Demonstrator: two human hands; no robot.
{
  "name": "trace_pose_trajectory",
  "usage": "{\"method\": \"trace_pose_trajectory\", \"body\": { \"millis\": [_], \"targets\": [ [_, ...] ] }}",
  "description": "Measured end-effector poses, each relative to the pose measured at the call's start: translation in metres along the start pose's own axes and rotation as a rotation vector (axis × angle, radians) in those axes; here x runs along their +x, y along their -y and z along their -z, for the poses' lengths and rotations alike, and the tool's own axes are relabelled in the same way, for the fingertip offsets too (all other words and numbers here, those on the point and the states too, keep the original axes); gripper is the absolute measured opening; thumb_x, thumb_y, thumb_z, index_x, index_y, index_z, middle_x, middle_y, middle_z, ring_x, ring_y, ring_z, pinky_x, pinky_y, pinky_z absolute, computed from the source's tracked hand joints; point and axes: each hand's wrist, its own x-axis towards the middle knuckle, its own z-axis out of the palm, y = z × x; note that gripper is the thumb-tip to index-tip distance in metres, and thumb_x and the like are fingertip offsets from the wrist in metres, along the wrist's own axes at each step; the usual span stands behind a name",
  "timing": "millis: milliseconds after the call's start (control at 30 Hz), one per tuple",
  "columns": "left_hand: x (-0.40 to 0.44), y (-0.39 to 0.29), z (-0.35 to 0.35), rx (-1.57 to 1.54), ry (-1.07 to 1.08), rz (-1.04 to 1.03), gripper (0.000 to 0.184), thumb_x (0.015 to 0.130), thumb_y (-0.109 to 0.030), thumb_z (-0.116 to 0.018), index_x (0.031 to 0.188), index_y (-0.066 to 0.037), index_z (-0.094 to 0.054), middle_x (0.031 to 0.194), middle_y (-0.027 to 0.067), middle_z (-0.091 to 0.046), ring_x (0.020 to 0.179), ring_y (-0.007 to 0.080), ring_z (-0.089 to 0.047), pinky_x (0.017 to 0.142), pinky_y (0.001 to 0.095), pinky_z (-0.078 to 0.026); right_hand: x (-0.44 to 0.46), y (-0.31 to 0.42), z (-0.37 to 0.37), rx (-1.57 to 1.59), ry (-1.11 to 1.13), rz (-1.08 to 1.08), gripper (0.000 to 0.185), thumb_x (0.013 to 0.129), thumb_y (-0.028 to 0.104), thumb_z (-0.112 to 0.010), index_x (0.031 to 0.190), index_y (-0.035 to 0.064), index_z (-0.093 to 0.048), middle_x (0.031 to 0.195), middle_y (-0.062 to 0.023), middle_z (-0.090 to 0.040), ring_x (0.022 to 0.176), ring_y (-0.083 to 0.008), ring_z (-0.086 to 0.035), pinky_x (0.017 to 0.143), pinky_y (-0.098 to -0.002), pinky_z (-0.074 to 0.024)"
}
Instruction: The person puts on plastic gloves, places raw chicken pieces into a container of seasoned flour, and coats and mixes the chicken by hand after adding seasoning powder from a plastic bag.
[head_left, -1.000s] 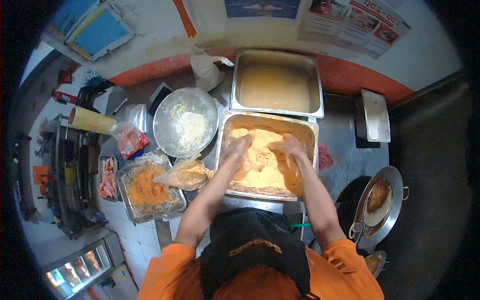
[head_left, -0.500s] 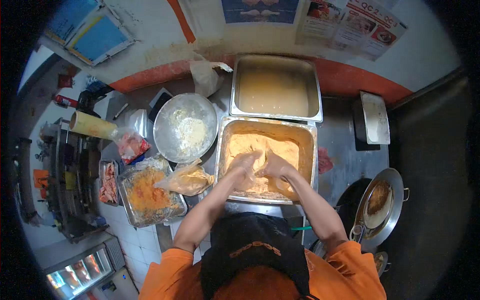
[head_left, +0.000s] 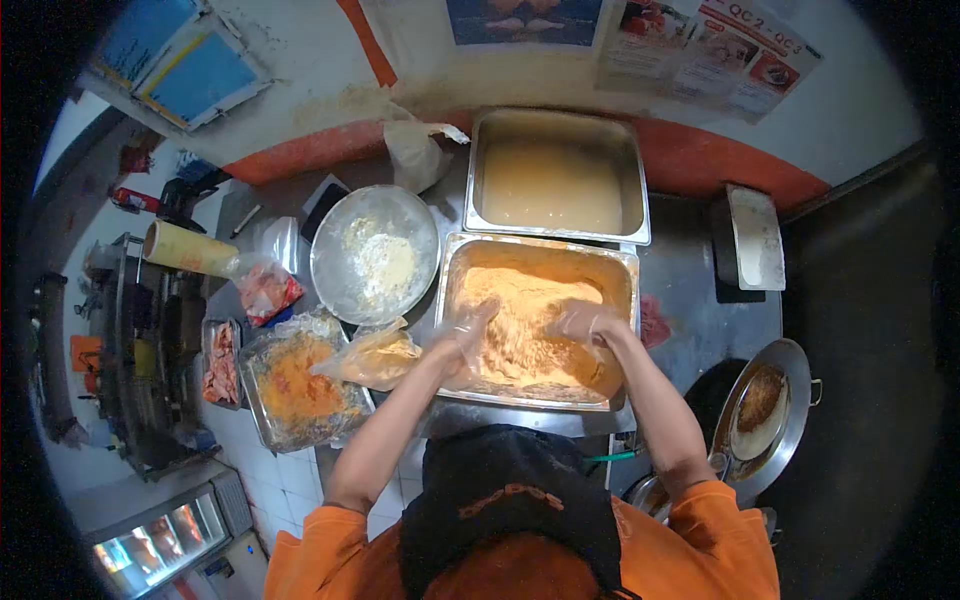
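A deep steel pan (head_left: 632, 300) holds orange-tinted flour (head_left: 525, 330), loose and streaked in the middle. Over the pan's left side is my left hand (head_left: 465, 335), in a clear glove and blurred by motion. My right hand (head_left: 587, 320), also in a clear glove, is over the right side of the flour, its fingers pointing left and smeared. The two hands are apart, with flour between them. Behind this pan stands another steel pan (head_left: 550, 185) with a cloudy tan liquid.
A steel bowl (head_left: 345, 290) with white flour, a bag of orange powder (head_left: 375, 357) and a plastic-lined tray (head_left: 300, 385) stand left. Further left is a tray of raw meat (head_left: 221, 365). At right are a wok (head_left: 795, 400) and a narrow metal container (head_left: 757, 240).
My hands came together near the pan's front middle, then moved apart to the left and right. The flour between them now looks loose and streaked.
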Motion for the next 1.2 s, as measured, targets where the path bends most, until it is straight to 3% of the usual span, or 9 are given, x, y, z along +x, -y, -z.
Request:
{"method": "trace_pose_trajectory", "body": {
  "millis": [133,200,300,433,600,733,867,1133,1200],
  "targets": [
    [0.070,0.067,-0.018,-0.106,0.072,-0.087,0.063,0.095,-0.051,-0.066,0.132,0.000,-0.064,0.128,0.0133,-0.065,0.111,0.0224,-0.060,0.092,0.0383,-0.051,0.036,0.000,-0.065,0.100,-0.329,-0.006,0.121,0.064,0.036,-0.093,0.155,-0.0087,-0.026,0.139,-0.0334,-0.055,0.127,-0.0334,-0.057,0.106,-0.0348,-0.0458],
    [0.057,0.065,-0.029,-0.332,0.130,-0.083,0.049,0.094,-0.043,-0.068,0.121,-0.002,-0.072,0.117,0.0116,-0.071,0.103,0.0217,-0.063,0.086,0.0375,-0.053,-0.029,0.057,-0.040,0.149,-0.316,0.015,0.120,0.065,0.038,-0.092,0.154,-0.0086,-0.028,0.138,-0.0313,-0.056,0.126,-0.0330,-0.057,0.106,-0.0349,-0.0456],
    [0.038,-0.006,-0.018,0.677,-0.016,-0.017,0.043,0.093,-0.040,-0.071,0.110,-0.002,-0.067,0.103,0.0071,-0.064,0.091,0.0210,-0.062,0.067,0.0387,-0.056,-0.021,0.016,-0.026,0.226,-0.440,0.170,0.088,0.072,0.042,-0.086,0.137,-0.0056,-0.051,0.124,-0.0248,-0.065,0.107,-0.0289,-0.062,0.094,-0.0342,-0.0490],
    [0.067,0.000,-0.009,-0.013,-0.181,-0.209,0.043,0.093,-0.039,-0.066,0.109,0.000,-0.066,0.099,0.0122,-0.064,0.091,0.0206,-0.061,0.078,0.0359,-0.051,0.013,0.010,0.020,0.188,-0.447,-0.112,0.055,0.082,0.043,-0.075,0.111,-0.0036,-0.066,0.100,-0.0182,-0.070,0.086,-0.0243,-0.064,0.074,-0.0368,-0.0499],
    [0.067,-0.004,-0.014,0.248,-0.132,-0.066,0.066,0.094,-0.056,-0.056,0.128,0.000,-0.065,0.123,0.0259,-0.069,0.115,0.0355,-0.066,0.097,0.0455,-0.048,0.032,0.038,0.003,0.150,-0.374,-0.086,0.038,0.084,0.036,-0.069,0.089,-0.0020,-0.070,0.074,-0.0180,-0.066,0.063,-0.0238,-0.059,0.057,-0.0413,-0.0456],
    [0.073,0.061,0.011,0.777,-0.037,-0.155,0.080,0.092,-0.070,-0.049,0.125,0.001,-0.067,0.123,0.0294,-0.067,0.118,0.0404,-0.063,0.099,0.0475,-0.046,-0.023,0.041,0.010,-0.128,-0.121,-0.180,0.060,0.078,0.037,-0.073,0.114,-0.0095,-0.062,0.106,-0.0278,-0.067,0.094,-0.0308,-0.066,0.080,-0.0411,-0.0521],
    [0.041,0.025,-0.030,0.663,0.052,0.018,0.090,0.089,-0.077,-0.047,0.123,0.004,-0.067,0.122,0.0318,-0.065,0.117,0.0433,-0.063,0.098,0.0491,-0.047,-0.003,0.006,-0.071,0.040,-0.481,-0.072,0.074,0.072,0.035,-0.080,0.126,-0.0091,-0.058,0.125,-0.0304,-0.062,0.112,-0.0323,-0.065,0.098,-0.0423,-0.0502],
    [0.056,0.026,-0.031,0.742,-0.175,-0.381,0.062,0.096,-0.052,-0.052,0.126,0.002,-0.061,0.121,0.0301,-0.066,0.111,0.0419,-0.064,0.094,0.0480,-0.050,-0.044,0.036,-0.037,0.179,-0.600,-0.120,0.060,0.075,0.034,-0.081,0.124,0.0023,-0.067,0.104,-0.0242,-0.073,0.095,-0.0354,-0.071,0.085,-0.0397,-0.0570],
    [0.045,0.008,-0.018,0.519,-0.159,-0.121,0.058,0.096,-0.049,-0.052,0.123,0.001,-0.062,0.121,0.0258,-0.067,0.107,0.0359,-0.065,0.091,0.0459,-0.050,-0.042,0.028,-0.035,0.253,-0.612,0.078,0.056,0.078,0.037,-0.081,0.120,0.0016,-0.069,0.099,-0.0243,-0.074,0.090,-0.0332,-0.072,0.081,-0.0397,-0.0572]
  ]
}}
